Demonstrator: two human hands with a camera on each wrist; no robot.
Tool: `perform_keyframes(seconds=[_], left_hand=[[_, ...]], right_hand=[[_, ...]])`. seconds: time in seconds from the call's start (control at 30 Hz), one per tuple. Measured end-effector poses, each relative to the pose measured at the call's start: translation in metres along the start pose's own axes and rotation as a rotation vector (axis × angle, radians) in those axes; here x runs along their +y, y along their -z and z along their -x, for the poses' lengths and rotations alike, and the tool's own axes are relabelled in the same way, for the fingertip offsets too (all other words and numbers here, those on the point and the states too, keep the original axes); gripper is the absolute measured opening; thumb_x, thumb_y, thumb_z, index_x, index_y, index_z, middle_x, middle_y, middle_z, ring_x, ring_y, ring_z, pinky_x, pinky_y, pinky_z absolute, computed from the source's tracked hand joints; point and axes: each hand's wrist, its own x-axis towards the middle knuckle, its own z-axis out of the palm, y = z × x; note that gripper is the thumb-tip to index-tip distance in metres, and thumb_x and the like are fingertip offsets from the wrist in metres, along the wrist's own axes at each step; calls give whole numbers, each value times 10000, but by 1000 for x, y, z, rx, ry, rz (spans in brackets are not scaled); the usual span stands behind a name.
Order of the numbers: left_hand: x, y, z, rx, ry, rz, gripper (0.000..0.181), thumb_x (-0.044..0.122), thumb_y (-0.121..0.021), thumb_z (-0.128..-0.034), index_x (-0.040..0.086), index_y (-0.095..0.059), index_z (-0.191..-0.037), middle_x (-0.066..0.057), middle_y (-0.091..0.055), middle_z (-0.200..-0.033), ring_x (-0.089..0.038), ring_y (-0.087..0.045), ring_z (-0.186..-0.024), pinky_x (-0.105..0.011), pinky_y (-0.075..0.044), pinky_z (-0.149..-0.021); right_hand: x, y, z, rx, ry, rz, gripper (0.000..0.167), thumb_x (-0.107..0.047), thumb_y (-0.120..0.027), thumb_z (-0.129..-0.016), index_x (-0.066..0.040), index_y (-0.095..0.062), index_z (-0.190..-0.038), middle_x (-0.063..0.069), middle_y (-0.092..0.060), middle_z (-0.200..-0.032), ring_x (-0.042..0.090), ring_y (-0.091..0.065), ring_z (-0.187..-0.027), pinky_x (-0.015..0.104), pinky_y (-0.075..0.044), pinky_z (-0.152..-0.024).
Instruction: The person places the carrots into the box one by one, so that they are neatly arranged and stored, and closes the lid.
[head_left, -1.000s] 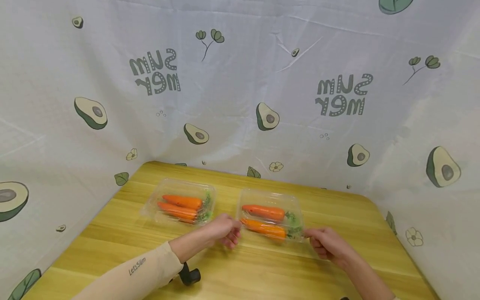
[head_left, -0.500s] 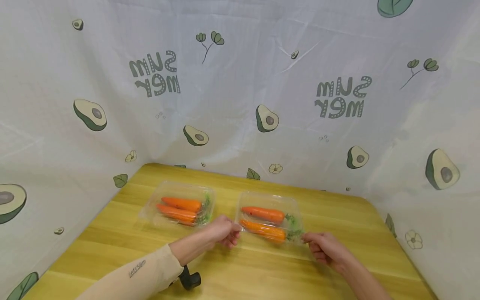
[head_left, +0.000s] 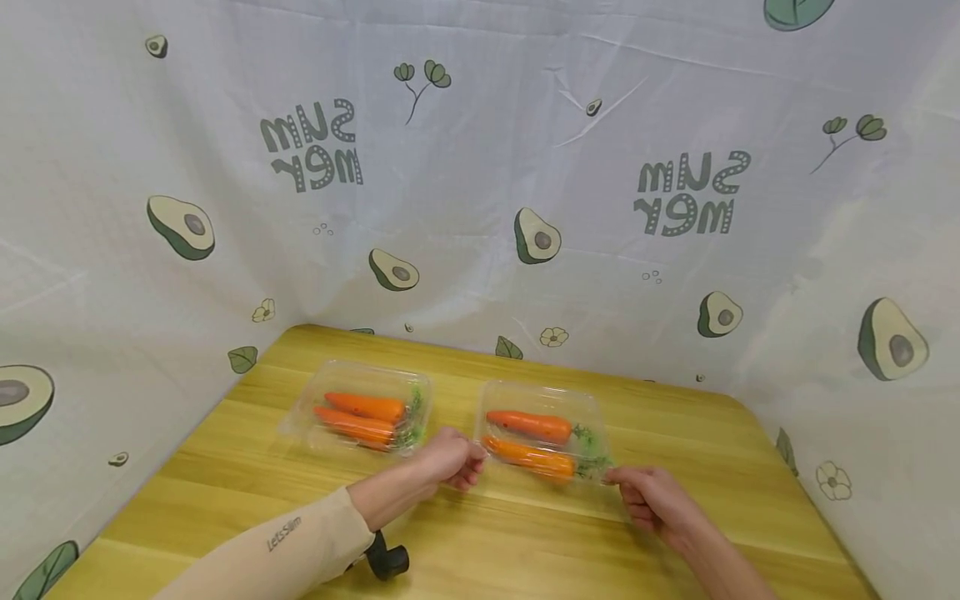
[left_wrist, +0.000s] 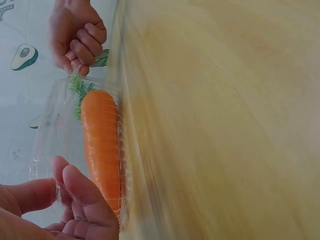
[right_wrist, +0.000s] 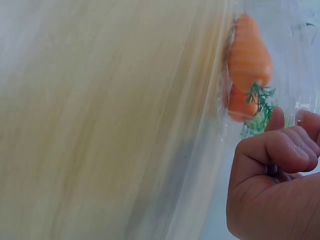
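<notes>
Two carrots with green tops, the rear one [head_left: 530, 426] and the front one [head_left: 529, 457], lie side by side in a clear plastic box [head_left: 536, 391] right of the table's middle. My left hand [head_left: 447, 460] pinches this box's front left corner between thumb and fingertips; the left wrist view shows the thumb [left_wrist: 35, 195] against the clear edge. At the front right corner, beside the carrot greens [head_left: 592, 464], my right hand [head_left: 654, 498] pinches the rim with its other fingers curled. Whether a lid lies closed over the carrots is hard to tell through the clear plastic.
Another clear plastic box [head_left: 381, 371] with orange carrots [head_left: 365, 407] stands to the left on the wooden table [head_left: 510, 550]. A printed cloth [head_left: 465, 167] rises behind and at both sides. Under the left forearm shows a black device [head_left: 387, 560].
Both hands stay at the front corners of the right box, with only slight shifts of the fingers. The boxes and carrots have not visibly moved on the table.
</notes>
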Motion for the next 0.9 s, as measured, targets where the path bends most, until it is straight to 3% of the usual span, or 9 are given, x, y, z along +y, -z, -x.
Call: perform_keyframes(seconds=[0.2, 0.63, 0.9], left_hand=[[0, -1, -1, 17, 5, 0, 169, 88, -564, -969, -35, -652, -895, 2, -573, -661, -79, -536, -497, -182, -458, -464], [-3, -2, 2, 11, 3, 14, 231, 134, -567, -983, -73, -630, -1061, -12, -586, -737, -96, -552, -521, -185, -464, -469], [-6, -2, 3, 10, 9, 14, 242, 154, -568, -986, -63, -643, -1062, -21, -591, -756, -105, -556, -537, -190, -472, -480]], right_hand=[[0, 0, 1, 12, 9, -19, 243, -215, -585, -996, -10, -701, -1052, -78, -214, -551, 76, -176, -471, 251, -207, -474], [4, -4, -2, 75, -13, -5, 262, -220, -583, -990, 1, -701, -1068, -89, -275, -530, 64, -213, -465, 240, -228, -459], [3, -6, -1, 73, -7, 7, 276, -218, -550, -1017, 13, -683, -1087, -84, -261, -535, 70, -186, -465, 252, -208, -465]])
